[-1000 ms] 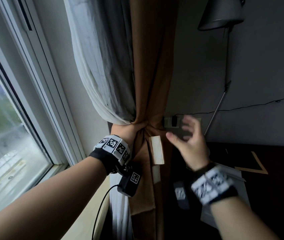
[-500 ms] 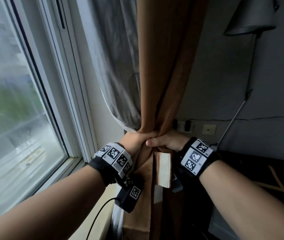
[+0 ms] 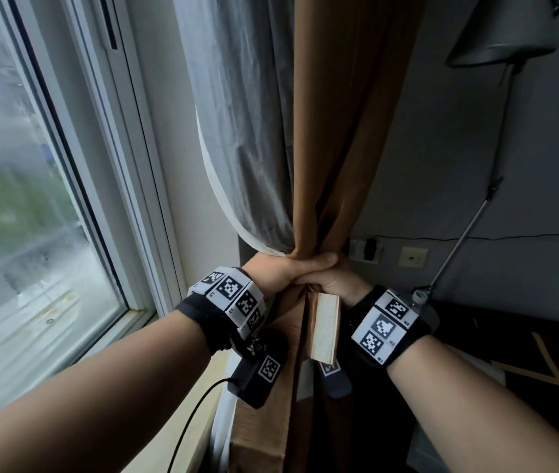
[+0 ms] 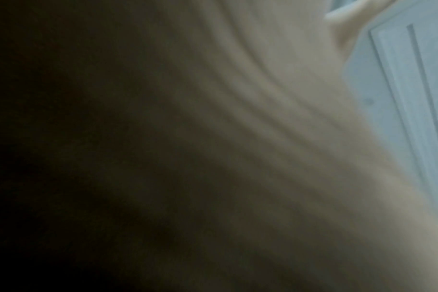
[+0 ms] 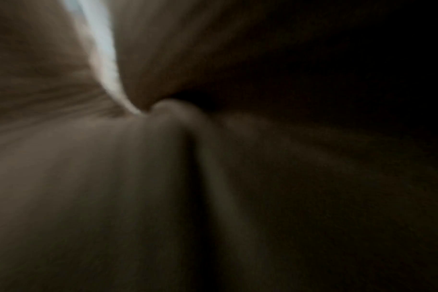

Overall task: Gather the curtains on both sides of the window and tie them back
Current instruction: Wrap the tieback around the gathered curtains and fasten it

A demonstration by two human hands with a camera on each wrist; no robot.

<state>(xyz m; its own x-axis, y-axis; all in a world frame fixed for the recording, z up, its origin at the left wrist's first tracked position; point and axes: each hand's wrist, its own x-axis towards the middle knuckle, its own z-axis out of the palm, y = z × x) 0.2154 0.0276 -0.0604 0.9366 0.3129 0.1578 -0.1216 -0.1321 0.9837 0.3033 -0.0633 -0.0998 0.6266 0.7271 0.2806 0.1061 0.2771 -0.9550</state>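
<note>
Brown curtain (image 3: 332, 131) in both hands

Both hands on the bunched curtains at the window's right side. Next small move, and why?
Probably: left hand keeps gripping the bundle while the right hand drops to the pale strap hanging just below and wraps it around. The brown curtain and sheer curtain are pinched together, but nothing ties them yet. Whether that strap is the tieback I cannot tell for sure.
</note>
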